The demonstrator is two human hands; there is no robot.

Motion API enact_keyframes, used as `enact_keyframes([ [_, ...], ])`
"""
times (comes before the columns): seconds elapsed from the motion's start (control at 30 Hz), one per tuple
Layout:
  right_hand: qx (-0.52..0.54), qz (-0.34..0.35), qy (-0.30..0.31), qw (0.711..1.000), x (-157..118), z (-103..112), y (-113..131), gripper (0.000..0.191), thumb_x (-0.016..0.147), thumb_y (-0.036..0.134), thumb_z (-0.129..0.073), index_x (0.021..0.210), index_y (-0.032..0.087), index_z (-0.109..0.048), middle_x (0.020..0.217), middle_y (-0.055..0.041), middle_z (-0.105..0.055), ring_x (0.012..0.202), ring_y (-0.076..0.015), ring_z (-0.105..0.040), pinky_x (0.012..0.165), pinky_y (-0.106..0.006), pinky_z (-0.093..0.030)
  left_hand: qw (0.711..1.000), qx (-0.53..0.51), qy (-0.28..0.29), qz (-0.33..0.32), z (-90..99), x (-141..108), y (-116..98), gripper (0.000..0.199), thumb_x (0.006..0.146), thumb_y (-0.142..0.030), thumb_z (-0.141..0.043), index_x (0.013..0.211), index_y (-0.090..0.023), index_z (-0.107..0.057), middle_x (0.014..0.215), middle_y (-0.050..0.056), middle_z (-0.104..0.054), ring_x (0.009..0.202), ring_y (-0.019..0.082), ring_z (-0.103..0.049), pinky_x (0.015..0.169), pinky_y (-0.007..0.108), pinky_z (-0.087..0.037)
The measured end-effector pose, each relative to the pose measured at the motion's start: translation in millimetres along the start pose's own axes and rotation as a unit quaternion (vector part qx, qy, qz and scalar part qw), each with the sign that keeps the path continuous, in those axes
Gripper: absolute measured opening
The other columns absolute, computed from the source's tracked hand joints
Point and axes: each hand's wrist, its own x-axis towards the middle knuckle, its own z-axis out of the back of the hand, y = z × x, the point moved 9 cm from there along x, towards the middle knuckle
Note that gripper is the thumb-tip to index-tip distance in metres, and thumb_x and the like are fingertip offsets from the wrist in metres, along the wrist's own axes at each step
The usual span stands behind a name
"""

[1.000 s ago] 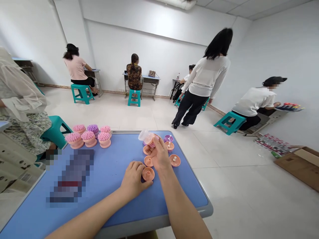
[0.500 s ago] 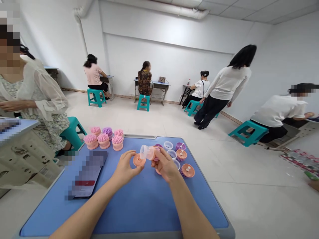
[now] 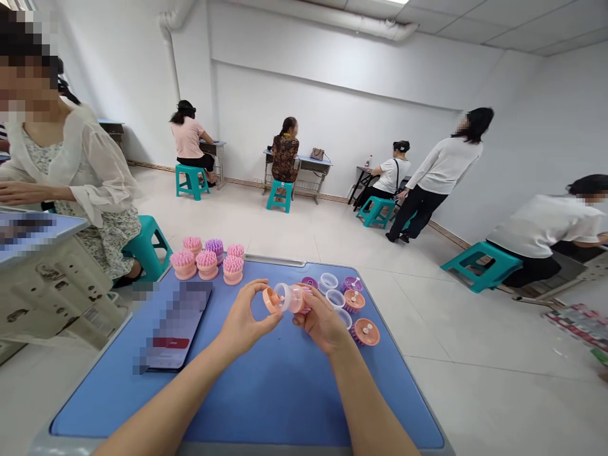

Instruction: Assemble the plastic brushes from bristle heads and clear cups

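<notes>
My left hand (image 3: 244, 320) pinches a round peach-coloured cap (image 3: 270, 301) between thumb and fingers. My right hand (image 3: 325, 320) is wrapped round a scrub brush head (image 3: 299, 296), whose pink bristles show partly between the fingers. A clear plastic cup (image 3: 285, 296) sticks out of the brush head towards the left. Cap and cup are held up over the desk, edge to edge; whether they touch I cannot tell. Beyond my right hand lie several clear rings (image 3: 335, 298) and upturned orange brush heads (image 3: 367, 331) with small white pieces in them.
On the blue desk (image 3: 266, 392), a phone (image 3: 178, 329) lies at left. Several pink brushes (image 3: 208, 265) and a purple brush (image 3: 215, 249) stand at the far left corner. A person (image 3: 95, 164) sits close by on the left; others sit at desks, and one person (image 3: 441, 171) stands.
The cap in my left hand has turned from facing up to facing the clear cup and come close to it. The view has shifted slightly left.
</notes>
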Motion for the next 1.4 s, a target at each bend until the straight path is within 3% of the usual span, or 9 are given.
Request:
enact_keyframes([
  [0.27, 0.007, -0.001, 0.008, 1.0, -0.9, -0.3, -0.1, 0.02, 0.071, 0.034, -0.06, 0.088, 0.023, -0.059, 0.065, 0.0036, -0.053, 0.049, -0.0066, -0.043, 0.051, -0.022, -0.038, 0.999, -0.041, 0.029, 0.013, -6.4, -2.3, 2.5, 0.037, 0.065, -0.022, -0.061, 0.099, -0.018, -0.045, 0.102, 0.007, -0.059, 0.101, 0.021, -0.053, 0.09, 0.037, -0.039],
  [0.47, -0.001, 0.027, 0.0, 1.0, -1.5, 2.3, 3.1, 0.021, 0.071, 0.033, -0.061, 0.091, 0.026, -0.058, 0.07, 0.0033, -0.056, 0.051, -0.0069, -0.044, 0.054, -0.023, -0.039, 0.999, -0.028, 0.027, 0.018, -6.0, -2.5, 5.9, 0.038, 0.065, -0.021, -0.06, 0.101, -0.019, -0.045, 0.105, 0.006, -0.058, 0.104, 0.022, -0.052, 0.09, 0.037, -0.04],
  [0.83, -0.127, 0.053, 0.0, 0.99, -4.5, 1.4, 10.3, 0.027, 0.071, 0.031, -0.061, 0.097, 0.026, -0.056, 0.078, 0.0027, -0.054, 0.059, -0.008, -0.047, 0.06, -0.025, -0.042, 0.999, 0.002, 0.037, 0.011, -4.8, -4.0, -0.7, 0.037, 0.065, -0.02, -0.06, 0.1, -0.02, -0.047, 0.104, 0.005, -0.058, 0.103, 0.022, -0.052, 0.09, 0.037, -0.04],
  [1.0, -0.149, 0.063, -0.001, 0.987, -4.8, 2.8, 13.4, 0.027, 0.073, 0.032, -0.059, 0.098, 0.025, -0.055, 0.08, 0.0014, -0.053, 0.062, -0.0086, -0.048, 0.059, -0.024, -0.042, 0.994, -0.087, 0.057, 0.014, -11.1, -2.8, 3.4, 0.04, 0.064, -0.019, -0.062, 0.101, -0.018, -0.047, 0.104, 0.006, -0.058, 0.102, 0.021, -0.053, 0.092, 0.037, -0.04],
  [1.13, -0.187, 0.095, -0.005, 0.978, -7.1, 0.9, 20.6, 0.03, 0.073, 0.032, -0.059, 0.101, 0.024, -0.053, 0.077, 0.0015, -0.054, 0.06, -0.0085, -0.047, 0.058, -0.023, -0.042, 0.976, -0.189, 0.093, 0.054, -21.1, -3.2, 10.3, 0.052, 0.065, -0.02, -0.063, 0.113, -0.017, -0.041, 0.111, 0.009, -0.056, 0.105, 0.022, -0.052, 0.091, 0.038, -0.041],
  [1.23, -0.226, 0.137, -0.006, 0.964, -9.4, -4.6, 28.4, 0.032, 0.072, 0.032, -0.06, 0.101, 0.022, -0.052, 0.077, 0.0007, -0.054, 0.061, -0.0094, -0.048, 0.057, -0.023, -0.042, 0.962, -0.229, 0.114, 0.099, -26.3, -4.8, 15.5, 0.063, 0.066, -0.022, -0.064, 0.122, -0.017, -0.036, 0.117, 0.01, -0.053, 0.107, 0.023, -0.051, 0.09, 0.038, -0.042],
  [1.4, -0.294, 0.198, -0.02, 0.935, -13.5, -7.8, 38.7, 0.034, 0.071, 0.031, -0.06, 0.103, 0.021, -0.054, 0.086, -0.0025, -0.056, 0.071, -0.0125, -0.051, 0.065, -0.027, -0.044, 0.949, -0.258, 0.129, 0.127, -28.3, -5.6, 18.0, 0.062, 0.065, -0.026, -0.066, 0.12, -0.018, -0.04, 0.116, 0.008, -0.054, 0.106, 0.025, -0.051, 0.088, 0.035, -0.043],
])
